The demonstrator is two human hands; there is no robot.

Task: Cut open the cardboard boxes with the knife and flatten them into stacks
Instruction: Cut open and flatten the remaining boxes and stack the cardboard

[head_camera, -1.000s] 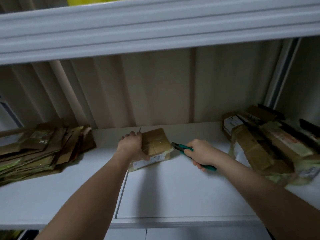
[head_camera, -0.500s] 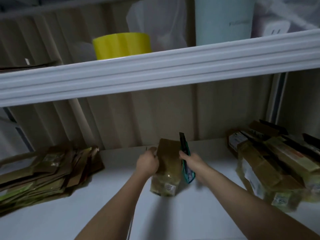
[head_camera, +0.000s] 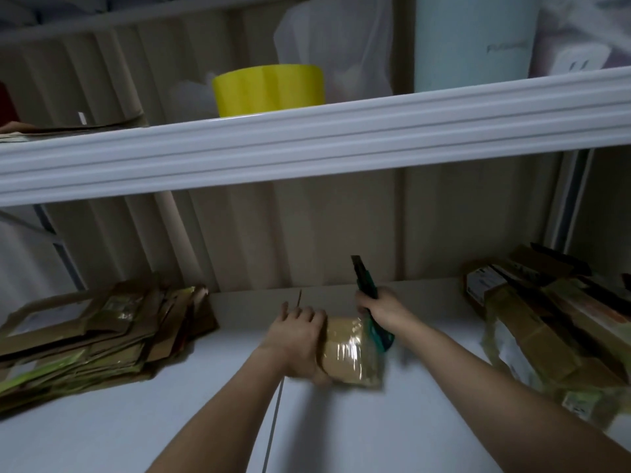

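A small brown cardboard box (head_camera: 350,353) wrapped in shiny clear tape lies on the white shelf surface (head_camera: 392,421) at the middle. My left hand (head_camera: 297,336) grips its left side, thumb under the near edge. My right hand (head_camera: 384,310) holds a green utility knife (head_camera: 367,288) at the box's far right corner, its dark tip pointing up toward the back wall. A stack of flattened cardboard (head_camera: 95,332) lies at the left. Several unopened boxes (head_camera: 546,322) are heaped at the right.
A white upper shelf edge (head_camera: 307,148) crosses the view above my hands. On it stand a yellow tape roll (head_camera: 269,88), a pale blue container (head_camera: 474,39) and a white bag (head_camera: 341,42). A ribbed beige wall (head_camera: 290,233) closes the back.
The box went from lying flat, to standing on end, to lying flat again with a taped face up. The knife turned from pointing left to pointing up. The view tilted upward.
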